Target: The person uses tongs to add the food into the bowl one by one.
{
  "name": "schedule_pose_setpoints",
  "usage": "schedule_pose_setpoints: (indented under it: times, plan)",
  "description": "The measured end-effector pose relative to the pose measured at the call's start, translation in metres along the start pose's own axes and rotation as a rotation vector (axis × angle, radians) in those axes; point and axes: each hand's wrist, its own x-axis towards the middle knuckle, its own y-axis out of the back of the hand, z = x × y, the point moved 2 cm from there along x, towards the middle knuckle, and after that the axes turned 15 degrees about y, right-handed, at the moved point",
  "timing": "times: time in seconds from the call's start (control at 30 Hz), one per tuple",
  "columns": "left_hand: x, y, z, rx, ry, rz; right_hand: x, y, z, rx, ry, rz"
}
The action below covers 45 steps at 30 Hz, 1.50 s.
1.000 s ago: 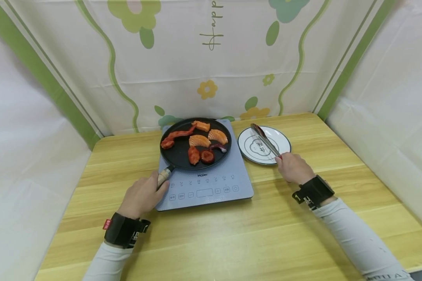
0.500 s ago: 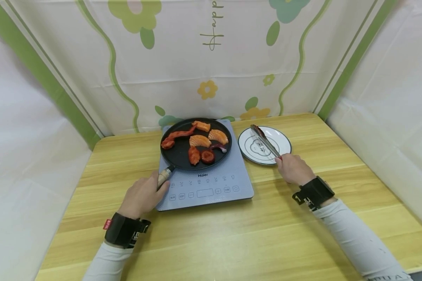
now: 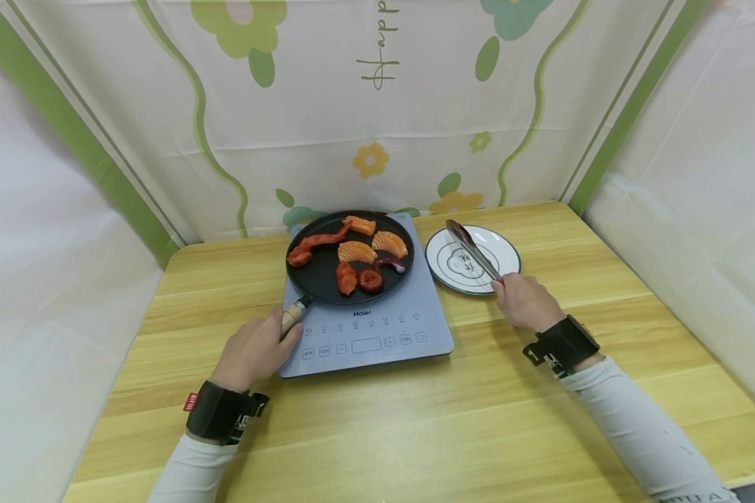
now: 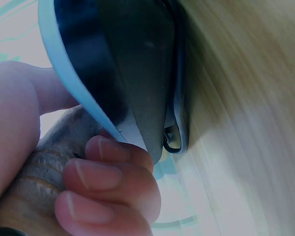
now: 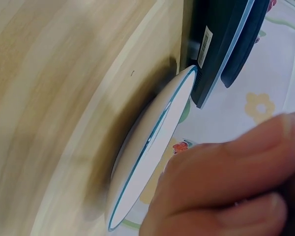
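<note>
In the head view, my left hand (image 3: 252,353) grips the wooden handle (image 3: 293,316) of a round black frying pan (image 3: 317,283). The left wrist view shows its fingers curled around that handle (image 4: 39,172). Several food pieces lie in the pan, among them orange salmon slices (image 3: 356,251) and a round red slice (image 3: 371,281). On the right, my right hand (image 3: 528,302) holds metal tongs (image 3: 483,260). A dark reddish piece of food (image 3: 458,229) is at their tips, over the far left part of a white plate (image 3: 502,246); whether it touches the plate I cannot tell.
Under the pan is a light blue-grey induction cooker (image 3: 415,314) with touch controls along its front. The plate stands close to its right side on the wooden table (image 3: 377,426). A flower-printed white cloth (image 3: 428,105) rises behind the table, with pale sheets at both sides.
The tongs' tips and the food piece have shifted very slightly up and left in the head view. My left hand, the pan and its contents have stayed in place.
</note>
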Motion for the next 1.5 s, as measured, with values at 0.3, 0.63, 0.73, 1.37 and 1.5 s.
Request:
schedule_pose_setpoints:
  times: [0.3, 0.63, 0.73, 1.37, 1.5]
  plan:
    - [0.000, 0.001, 0.001, 0.006, 0.002, -0.007, -0.003, 0.004, -0.006, -0.008, 0.029, 0.021]
    - [-0.001, 0.001, 0.001, 0.009, -0.002, -0.007, -0.006, 0.006, -0.012, -0.017, 0.051, 0.029]
    - [-0.001, 0.002, 0.001, 0.008, 0.005, -0.011, -0.006, 0.006, -0.014, -0.012, 0.057, 0.028]
    - [-0.001, -0.001, -0.001, 0.003, 0.005, 0.005, -0.009, 0.007, -0.023, -0.002, 0.107, 0.053]
    - [-0.001, -0.001, -0.001, 0.006, 0.004, 0.004, -0.010, 0.007, -0.027, 0.023, 0.111, 0.049]
